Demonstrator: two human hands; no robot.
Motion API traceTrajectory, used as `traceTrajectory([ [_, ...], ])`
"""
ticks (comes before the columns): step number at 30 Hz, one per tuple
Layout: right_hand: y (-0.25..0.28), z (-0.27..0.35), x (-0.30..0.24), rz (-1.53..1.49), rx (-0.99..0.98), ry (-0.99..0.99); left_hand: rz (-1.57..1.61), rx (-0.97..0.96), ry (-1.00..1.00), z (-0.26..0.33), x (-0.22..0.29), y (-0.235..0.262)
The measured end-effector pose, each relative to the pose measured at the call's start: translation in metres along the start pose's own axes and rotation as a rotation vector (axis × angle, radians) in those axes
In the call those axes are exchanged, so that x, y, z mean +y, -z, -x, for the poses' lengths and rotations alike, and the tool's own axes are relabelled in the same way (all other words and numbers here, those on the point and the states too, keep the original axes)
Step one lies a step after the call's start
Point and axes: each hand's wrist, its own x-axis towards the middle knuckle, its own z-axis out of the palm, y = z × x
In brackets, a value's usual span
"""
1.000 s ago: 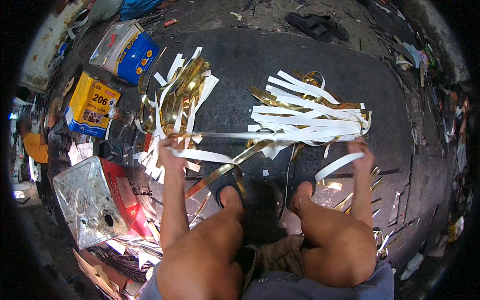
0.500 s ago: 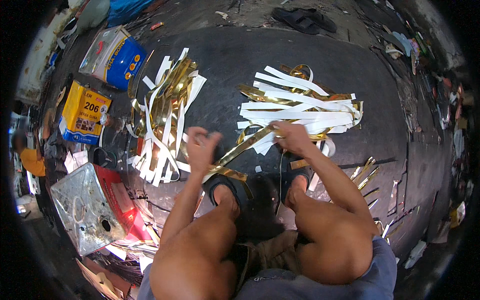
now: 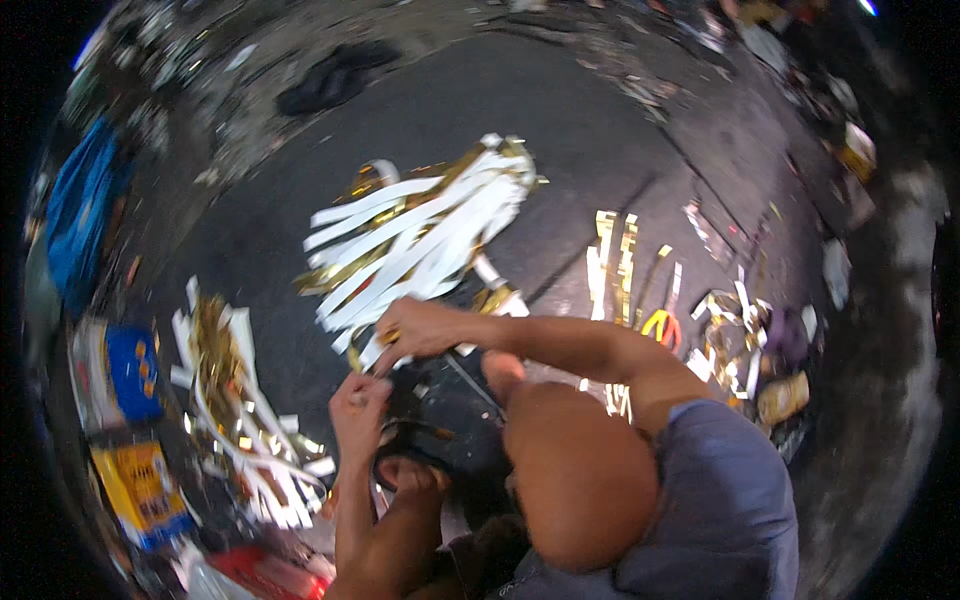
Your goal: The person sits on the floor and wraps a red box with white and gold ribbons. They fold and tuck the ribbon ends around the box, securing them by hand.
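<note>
My left hand (image 3: 358,408) and my right hand (image 3: 422,328) meet fingertip to fingertip above the dark floor. Both are closed; whatever lies in their pinched fingers is too blurred to make out. A small gold patch shows at the right hand's fingers. Just beyond that hand lies a fanned pile of white and gold strips (image 3: 430,230), its lower ends close to my fingers. Left of my left hand, a second bundle of white and gold strips (image 3: 235,390) is spread lengthwise on the floor.
Yellow-orange scissors handles (image 3: 662,328) lie right of my right forearm, below loose gold strips (image 3: 625,260). A blue-and-white tin (image 3: 125,370), a yellow-and-blue tin (image 3: 140,490) and a red container (image 3: 265,575) line the left. Dark sandals (image 3: 335,78) lie at the far side.
The view has swung to the right, shifting the piles leftward. My hands, apart before with a gold strip in the right one, are now together. The scissors have come into view.
</note>
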Motion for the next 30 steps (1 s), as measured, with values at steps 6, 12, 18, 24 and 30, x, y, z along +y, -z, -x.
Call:
traceTrajectory([
  [6,-0.020,0.012,-0.006,-0.374,0.065,0.089,0.406,0.066,0.064,-0.012,0.007,-0.011],
  [12,-0.032,0.014,-0.001,-0.472,0.222,-0.001,0.449,-0.033,0.058,-0.021,0.000,-0.017],
  [18,-0.023,0.020,-0.020,-0.329,0.169,-0.025,0.460,0.080,0.140,-0.024,0.010,-0.034],
  [24,-0.040,0.019,0.013,-0.116,0.239,0.322,0.359,-0.061,0.030,-0.020,0.017,-0.035],
  [30,-0.022,0.022,0.036,-0.701,0.168,-0.028,0.295,0.365,0.053,-0.018,0.001,0.008],
])
